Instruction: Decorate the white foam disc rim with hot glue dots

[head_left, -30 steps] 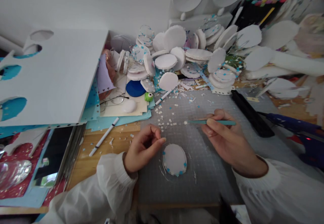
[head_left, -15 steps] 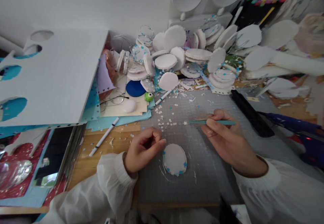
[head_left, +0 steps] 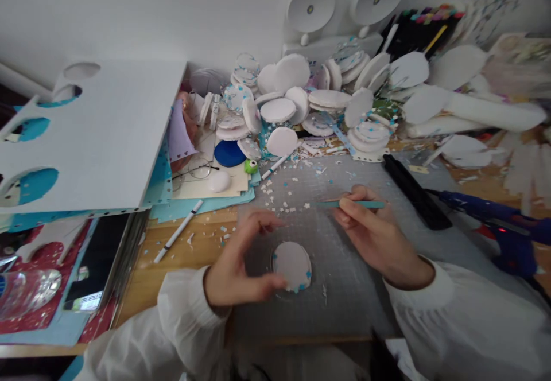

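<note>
One white disc (head_left: 291, 264) at lower centre on grey mat (head_left: 344, 289). Left hand (head_left: 241, 266) spread around it, grip apart. Right hand (head_left: 372, 237) pinching one teal tool (head_left: 348, 203). Two white pens (head_left: 177, 231) left of centre.

Left hand (head_left: 241, 269) blurred, fingers spread, thumb at edge of small white foam disc with blue flecks (head_left: 293, 265) on grey gridded cutting mat (head_left: 344, 289). Right hand (head_left: 374, 237) pinches thin teal stick tool (head_left: 348, 203). Heap of white foam discs (head_left: 301, 100) behind, blue glue gun (head_left: 495, 220) right.
</note>
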Demonstrator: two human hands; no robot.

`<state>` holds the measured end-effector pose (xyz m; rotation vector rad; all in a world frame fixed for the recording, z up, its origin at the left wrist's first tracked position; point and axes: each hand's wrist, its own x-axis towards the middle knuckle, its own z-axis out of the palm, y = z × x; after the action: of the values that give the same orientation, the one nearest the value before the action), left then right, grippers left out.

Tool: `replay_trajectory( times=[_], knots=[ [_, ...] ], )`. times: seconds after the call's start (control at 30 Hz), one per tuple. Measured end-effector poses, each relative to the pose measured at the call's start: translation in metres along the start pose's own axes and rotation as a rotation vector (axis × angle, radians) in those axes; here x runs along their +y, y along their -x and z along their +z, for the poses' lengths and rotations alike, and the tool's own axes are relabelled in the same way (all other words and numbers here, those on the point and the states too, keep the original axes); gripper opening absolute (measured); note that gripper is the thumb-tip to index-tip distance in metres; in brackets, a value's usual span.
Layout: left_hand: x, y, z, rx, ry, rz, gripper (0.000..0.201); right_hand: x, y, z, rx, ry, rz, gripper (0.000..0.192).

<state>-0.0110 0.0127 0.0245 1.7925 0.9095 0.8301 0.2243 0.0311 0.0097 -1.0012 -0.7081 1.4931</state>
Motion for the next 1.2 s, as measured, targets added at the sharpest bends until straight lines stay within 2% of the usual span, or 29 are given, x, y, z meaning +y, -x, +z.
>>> replay_trajectory(
  times=[0.07,0.1,0.17,0.23,0.4,0.77,1.1,1.2],
  knots=[
    [0.008,0.004,0.007,-0.115,-0.137,0.035,0.086,0.001,-0.001,0.0,0.001,-0.011,-0.006,0.019],
    [0.01,0.006,0.011,-0.162,-0.207,0.041,0.092,0.001,-0.001,0.0,0.002,-0.014,-0.007,0.02],
    [0.013,0.009,0.018,-0.207,-0.317,0.04,0.088,0.001,-0.002,0.0,0.007,-0.009,-0.008,0.022],
    [0.013,0.01,0.022,-0.199,-0.361,0.013,0.076,0.0,-0.002,0.0,0.006,-0.005,-0.012,0.023],
    [0.014,0.007,0.017,-0.16,-0.373,-0.003,0.066,-0.004,-0.002,-0.001,-0.01,-0.044,-0.041,0.024],
    [0.01,0.007,0.003,-0.257,-0.367,-0.024,0.076,-0.005,0.001,-0.003,-0.065,-0.058,-0.08,0.02],
    [0.006,0.007,-0.004,-0.234,-0.271,-0.001,0.064,-0.004,-0.003,-0.004,-0.015,-0.043,-0.081,0.024],
    [0.006,0.006,-0.007,-0.238,-0.27,0.012,0.071,-0.002,-0.003,-0.004,-0.005,-0.043,-0.065,0.025]
  ],
)
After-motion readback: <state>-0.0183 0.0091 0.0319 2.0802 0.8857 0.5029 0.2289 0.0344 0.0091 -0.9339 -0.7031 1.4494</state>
